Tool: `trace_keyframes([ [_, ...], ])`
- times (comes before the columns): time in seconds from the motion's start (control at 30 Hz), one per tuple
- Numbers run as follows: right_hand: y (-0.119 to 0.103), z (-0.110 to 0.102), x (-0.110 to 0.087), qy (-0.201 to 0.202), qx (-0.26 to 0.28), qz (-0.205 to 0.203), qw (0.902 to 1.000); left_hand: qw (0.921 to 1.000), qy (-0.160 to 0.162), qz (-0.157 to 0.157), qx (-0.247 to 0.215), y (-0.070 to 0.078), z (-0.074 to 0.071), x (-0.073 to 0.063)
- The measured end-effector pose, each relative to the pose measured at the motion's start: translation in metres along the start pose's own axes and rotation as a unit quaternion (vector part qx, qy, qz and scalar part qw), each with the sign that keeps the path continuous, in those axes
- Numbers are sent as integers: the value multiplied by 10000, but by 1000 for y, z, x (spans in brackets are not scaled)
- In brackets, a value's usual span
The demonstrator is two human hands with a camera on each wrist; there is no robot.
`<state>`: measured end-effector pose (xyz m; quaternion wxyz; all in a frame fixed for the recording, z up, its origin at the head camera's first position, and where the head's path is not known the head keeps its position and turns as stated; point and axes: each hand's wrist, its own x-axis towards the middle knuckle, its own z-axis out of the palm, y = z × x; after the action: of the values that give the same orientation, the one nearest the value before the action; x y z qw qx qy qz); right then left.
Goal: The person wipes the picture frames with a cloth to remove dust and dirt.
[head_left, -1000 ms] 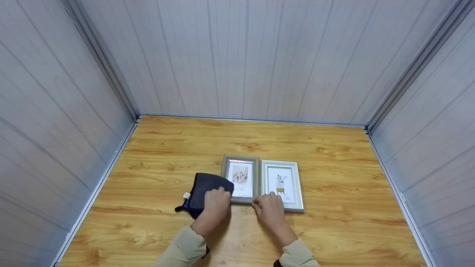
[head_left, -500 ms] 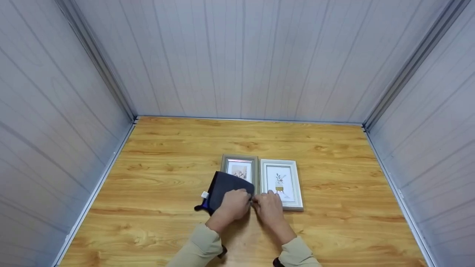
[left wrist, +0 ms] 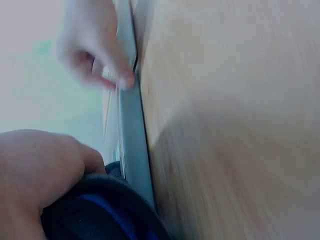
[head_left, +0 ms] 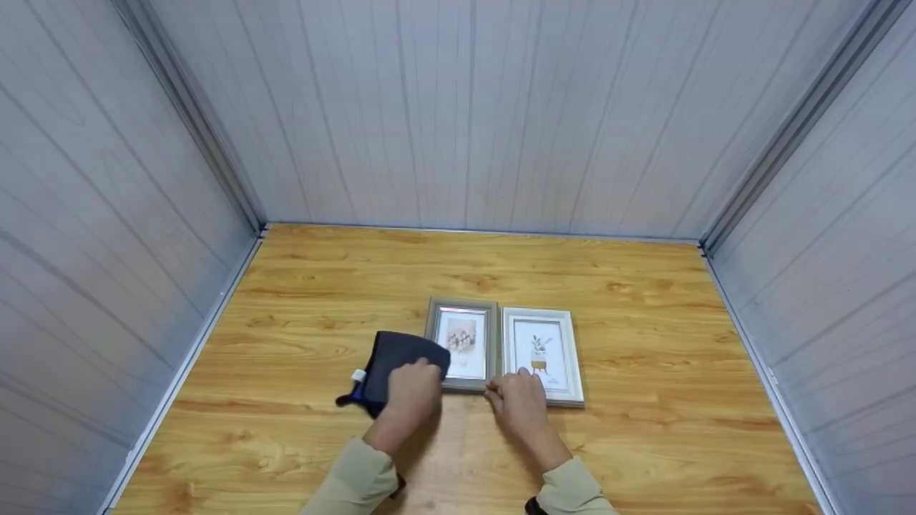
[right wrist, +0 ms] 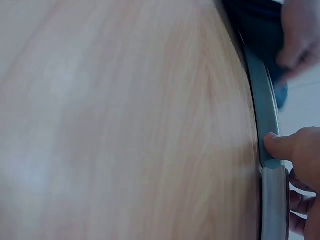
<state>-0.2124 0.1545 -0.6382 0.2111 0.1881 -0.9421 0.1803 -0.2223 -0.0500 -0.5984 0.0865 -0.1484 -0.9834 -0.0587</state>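
Note:
Two picture frames lie side by side on the wooden tabletop: a grey-brown picture frame and, to its right, a white picture frame. My left hand grips a dark folded cloth with black edging, a loop and a white tag. The cloth overlaps the grey-brown frame's lower left part; its blue inside shows in the left wrist view. My right hand holds the grey-brown frame's near right corner, thumb against its near side and fingers over the top. That hand also covers the white frame's lower left corner.
Pale panel walls enclose the wooden tabletop at the back, left and right. Metal strips run along the wall corners. Light sleeves cover both forearms.
My left hand first slid the cloth right along the grey-brown frame's lower part to my right hand, then brought it back left. My right hand and both frames stayed nearly still.

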Motion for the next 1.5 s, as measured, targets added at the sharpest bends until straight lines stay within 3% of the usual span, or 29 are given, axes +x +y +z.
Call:
trace_keyframes([
  [0.07,-2,0,1,-80,34,32,10000,9996,30,-203,-216,-7,0,-3],
  [0.17,-4,0,3,-163,146,32,9998,9989,-9,-143,-452,-8,1,-5],
  [0.43,-6,2,5,37,-50,-112,9999,9924,-323,378,-1127,20,4,6],
  [0.73,-4,3,3,-62,-245,21,9997,9999,-147,66,-7,31,15,31],
  [0.83,-2,2,0,-91,-242,60,9996,9990,-426,0,140,31,19,40],
  [1.0,-6,2,0,-100,-198,-111,9997,9905,-1343,-260,141,28,16,58],
  [1.07,-7,1,0,-108,-175,-133,9997,9870,-1574,-301,83,25,15,68],
  [1.13,-7,2,0,-90,-156,-139,9997,9852,-1694,-248,36,21,14,78],
  [1.27,-6,3,0,63,-74,-181,9998,9865,-1639,25,-16,15,14,93],
  [1.5,-3,5,-1,154,-96,-221,9996,9829,-1687,553,-482,23,17,100],
])
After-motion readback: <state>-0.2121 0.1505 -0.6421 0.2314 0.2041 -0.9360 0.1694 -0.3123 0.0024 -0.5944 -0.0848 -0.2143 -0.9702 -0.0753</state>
